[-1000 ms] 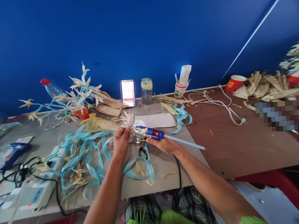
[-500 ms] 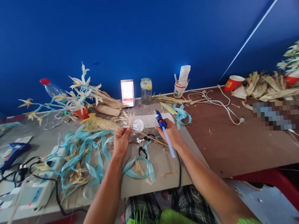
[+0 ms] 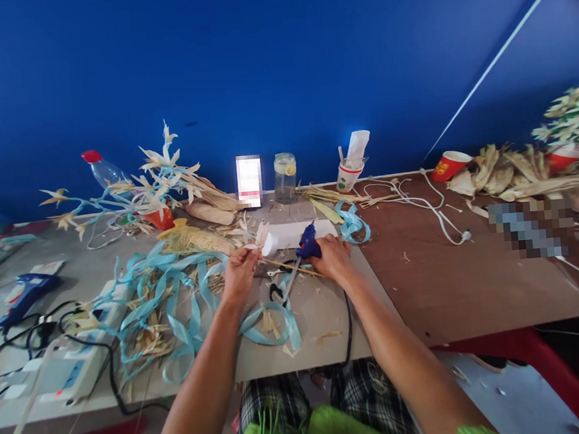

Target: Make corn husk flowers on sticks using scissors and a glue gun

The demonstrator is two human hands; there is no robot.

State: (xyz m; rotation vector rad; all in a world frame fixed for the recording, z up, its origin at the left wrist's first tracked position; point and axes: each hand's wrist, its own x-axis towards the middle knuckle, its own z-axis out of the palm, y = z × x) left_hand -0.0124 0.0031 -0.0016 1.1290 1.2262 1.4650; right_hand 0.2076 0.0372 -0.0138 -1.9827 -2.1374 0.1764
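Note:
My left hand [image 3: 242,272] is closed in a pinch on a pale corn-husk flower [image 3: 262,234], whose petals stick up past my fingertips. A thin brown stick [image 3: 301,268] runs rightward from near that hand. My right hand [image 3: 333,259] is wrapped round a blue glue gun [image 3: 308,242], nozzle up, a translucent glue stick [image 3: 292,278] jutting from its back toward the lower left. Behind both hands lies a white roll [image 3: 295,234]. Beneath them, scissors with black handles [image 3: 275,292] rest on the table, partly covered by the glue stick.
Light blue ribbon [image 3: 180,326] and husk scraps spread to the left. Beyond are a second glue gun [image 3: 30,295], a power strip [image 3: 76,374] and black cords. A glass jar [image 3: 285,180], a paper cup [image 3: 349,176] and a red cup [image 3: 450,165] stand along the wall.
The glue gun has turned in my right hand, so its glue stick now points lower left instead of lower right. My left hand has shifted slightly right with the flower.

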